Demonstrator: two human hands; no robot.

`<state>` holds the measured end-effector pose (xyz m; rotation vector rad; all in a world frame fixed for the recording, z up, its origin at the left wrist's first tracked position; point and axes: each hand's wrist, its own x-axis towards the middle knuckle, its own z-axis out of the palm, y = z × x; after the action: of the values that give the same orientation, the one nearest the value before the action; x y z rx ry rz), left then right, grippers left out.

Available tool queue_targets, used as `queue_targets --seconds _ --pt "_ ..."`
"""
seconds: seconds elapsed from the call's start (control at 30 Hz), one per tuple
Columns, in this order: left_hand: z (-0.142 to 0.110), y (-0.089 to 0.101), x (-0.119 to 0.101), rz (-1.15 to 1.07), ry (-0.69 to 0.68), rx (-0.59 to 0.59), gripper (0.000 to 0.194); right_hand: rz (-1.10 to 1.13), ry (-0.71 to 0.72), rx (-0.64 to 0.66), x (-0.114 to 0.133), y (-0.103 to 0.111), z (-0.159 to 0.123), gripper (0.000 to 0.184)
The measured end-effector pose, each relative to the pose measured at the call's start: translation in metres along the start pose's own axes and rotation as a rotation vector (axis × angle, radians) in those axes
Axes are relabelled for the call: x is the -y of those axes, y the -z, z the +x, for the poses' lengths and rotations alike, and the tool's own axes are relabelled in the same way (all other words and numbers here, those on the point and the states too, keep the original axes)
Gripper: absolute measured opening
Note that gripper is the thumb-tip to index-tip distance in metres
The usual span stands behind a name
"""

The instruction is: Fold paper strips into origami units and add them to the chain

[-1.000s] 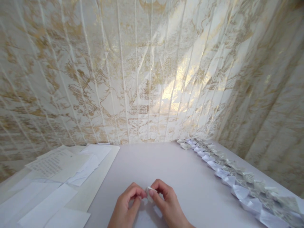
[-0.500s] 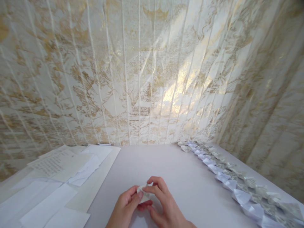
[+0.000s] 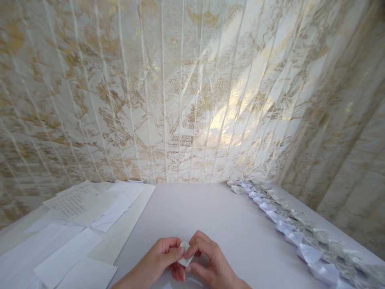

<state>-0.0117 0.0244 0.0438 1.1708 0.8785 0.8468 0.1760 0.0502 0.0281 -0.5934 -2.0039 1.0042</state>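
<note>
Low in the middle of the view, a small folded piece of paper (image 3: pixel 185 261) is held up between both hands, over the table. My left hand (image 3: pixel 165 257) pinches its left side between thumb and fingers. From the right, my right hand (image 3: pixel 210 257) grips it too, its index fingertip pressed on the upper part and its thumb near the lower edge. The paper is whitish with faint grey marks; fingers cover part of it.
Loose white sheets (image 3: pixel 69 251) and a printed sheet (image 3: pixel 73 202) lie on a larger pale sheet (image 3: pixel 112 245) at left. Rows of folded paper pieces (image 3: pixel 309 253), white and printed, run along the table's (image 3: pixel 177 208) right side. A patterned curtain (image 3: pixel 168 100) hangs behind.
The right index finger has come down onto the paper, and the paper has turned so more of its face shows. The left hand has shifted slightly right. The view has moved a little.
</note>
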Motion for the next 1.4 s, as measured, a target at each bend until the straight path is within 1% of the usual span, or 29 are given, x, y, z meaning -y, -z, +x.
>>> queue_targets --seconds 0.1,0.17,0.23,0.33,0.47,0.73,0.93,1.13,1.27,1.4 --pt "0.002 -0.002 0.003 0.027 -0.014 0.001 0.045 0.065 -0.14 -0.076 -0.001 -0.001 0.001 0.028" --pt "0.003 -0.002 0.005 0.041 -0.021 0.002 0.046 0.113 -0.253 -0.114 0.0 -0.002 0.001 0.037" --pt "0.003 -0.003 0.006 0.055 -0.022 0.008 0.046 0.189 -0.33 -0.122 0.001 -0.004 0.002 0.043" --pt "0.001 -0.003 0.006 0.07 -0.017 0.025 0.042 0.296 -0.376 -0.133 0.002 -0.007 0.003 0.047" --pt "0.0 -0.003 0.008 0.076 -0.018 0.046 0.041 0.307 -0.419 -0.137 -0.002 -0.01 0.003 0.051" --pt "0.003 -0.008 0.013 0.095 -0.056 0.017 0.048 0.295 -0.389 -0.177 -0.002 -0.012 0.002 0.049" --pt "0.004 -0.008 0.016 0.098 -0.045 0.004 0.051 0.398 -0.381 -0.174 0.001 -0.015 0.004 0.043" --pt "0.005 -0.01 0.018 0.084 -0.031 -0.02 0.046 0.448 -0.334 -0.156 0.004 -0.015 0.003 0.04" --pt "0.004 -0.011 0.022 0.065 -0.021 -0.031 0.046 0.432 -0.312 -0.136 0.009 -0.016 0.002 0.038" --pt "0.004 -0.012 0.025 0.057 -0.019 -0.031 0.046 0.423 -0.303 -0.128 0.007 -0.017 0.002 0.038"
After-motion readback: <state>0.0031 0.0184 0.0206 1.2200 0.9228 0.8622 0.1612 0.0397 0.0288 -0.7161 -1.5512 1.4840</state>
